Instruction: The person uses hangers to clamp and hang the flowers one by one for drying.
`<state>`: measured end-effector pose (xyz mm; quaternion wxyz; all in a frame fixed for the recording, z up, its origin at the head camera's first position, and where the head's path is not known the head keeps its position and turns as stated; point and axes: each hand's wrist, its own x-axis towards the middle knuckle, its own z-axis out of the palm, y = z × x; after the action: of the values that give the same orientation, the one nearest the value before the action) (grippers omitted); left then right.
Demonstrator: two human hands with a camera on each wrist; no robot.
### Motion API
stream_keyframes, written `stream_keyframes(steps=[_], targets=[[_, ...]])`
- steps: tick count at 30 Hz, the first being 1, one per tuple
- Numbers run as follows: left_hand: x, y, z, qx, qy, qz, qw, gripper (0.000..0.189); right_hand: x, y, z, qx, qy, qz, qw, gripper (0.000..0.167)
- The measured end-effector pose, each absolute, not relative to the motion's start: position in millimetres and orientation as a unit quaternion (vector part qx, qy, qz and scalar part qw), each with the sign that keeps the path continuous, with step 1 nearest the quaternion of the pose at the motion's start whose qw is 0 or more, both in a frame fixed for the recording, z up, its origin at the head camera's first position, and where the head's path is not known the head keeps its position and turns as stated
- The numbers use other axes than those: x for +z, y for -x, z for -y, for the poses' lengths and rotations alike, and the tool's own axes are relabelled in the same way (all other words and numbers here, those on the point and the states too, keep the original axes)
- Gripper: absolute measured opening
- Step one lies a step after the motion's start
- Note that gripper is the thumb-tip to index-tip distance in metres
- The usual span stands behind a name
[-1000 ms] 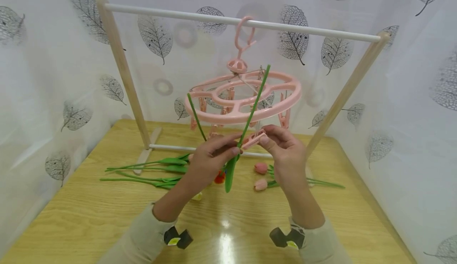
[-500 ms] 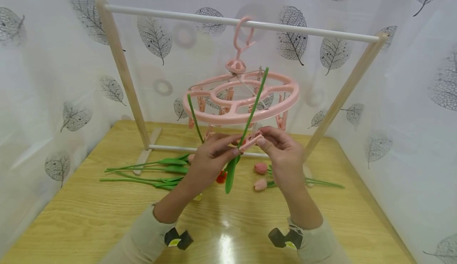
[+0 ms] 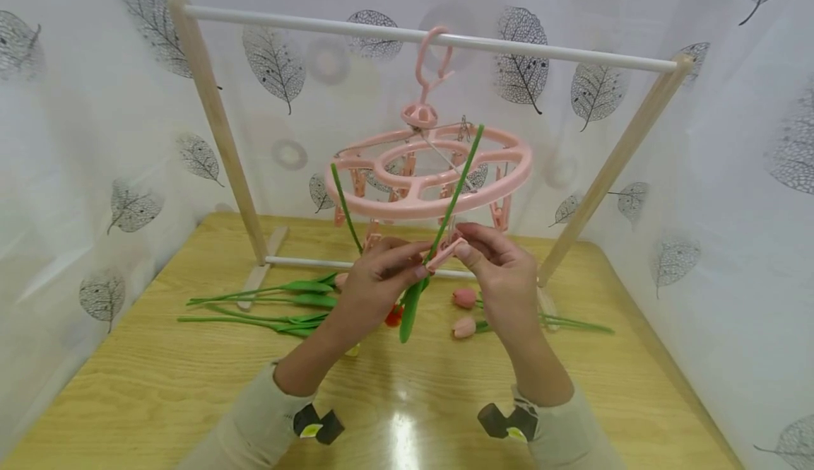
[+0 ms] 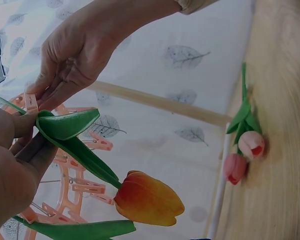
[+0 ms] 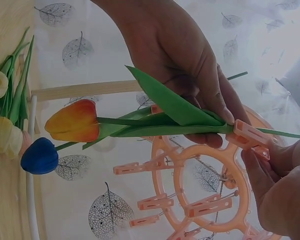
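In the head view my left hand [image 3: 369, 293] pinches the green stem [image 3: 459, 191] of an artificial tulip, flower end down. Its orange-yellow bloom [image 4: 147, 198] shows in the left wrist view. My right hand [image 3: 509, 283] holds a pink clothespin [image 3: 446, 254] between thumb and fingers. The clothespin's tip lies across the stem, right at my left fingertips; the right wrist view shows the clothespin [image 5: 250, 139] over the stem just above the leaves. Both are in front of the pink round clip hanger [image 3: 400, 208]. A blue tulip [image 5: 40, 156] hangs close beside the orange one.
The hanger hooks over a white rod [image 3: 540, 51] on a wooden stand [image 3: 219, 124]. Several clothespins [image 3: 501, 212] dangle from its ring. Tulips with green stems [image 3: 267, 300] lie at left on the table [image 3: 146, 385]; two pink tulips [image 3: 464, 327] lie at right.
My right hand has shifted slightly left, bringing the clothespin against the stem; its two legs now look closer together. My left hand keeps its pinch on the stem.
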<state>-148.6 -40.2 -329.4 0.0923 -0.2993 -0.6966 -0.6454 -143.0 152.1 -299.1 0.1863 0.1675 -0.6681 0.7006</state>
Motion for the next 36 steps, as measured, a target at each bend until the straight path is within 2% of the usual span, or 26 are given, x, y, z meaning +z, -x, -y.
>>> stream_keyframes(steps=[6,16,25,36], targets=[[-333,151,39,-0.662,0.299,0.684,0.070,0.038,-298,143,-155,0.680,-0.176,0.692,0.166,0.035],[-337,154,40,-0.655,0.280,0.700,0.058,0.038,-301,146,-155,0.666,-0.171,0.708,0.163,0.037],[-334,156,45,-0.623,0.263,0.727,0.118,0.032,-304,150,-157,0.654,-0.189,0.715,0.159,0.045],[-326,152,53,-0.597,0.293,0.718,0.206,0.027,-309,157,-159,0.656,-0.186,0.715,0.154,0.042]])
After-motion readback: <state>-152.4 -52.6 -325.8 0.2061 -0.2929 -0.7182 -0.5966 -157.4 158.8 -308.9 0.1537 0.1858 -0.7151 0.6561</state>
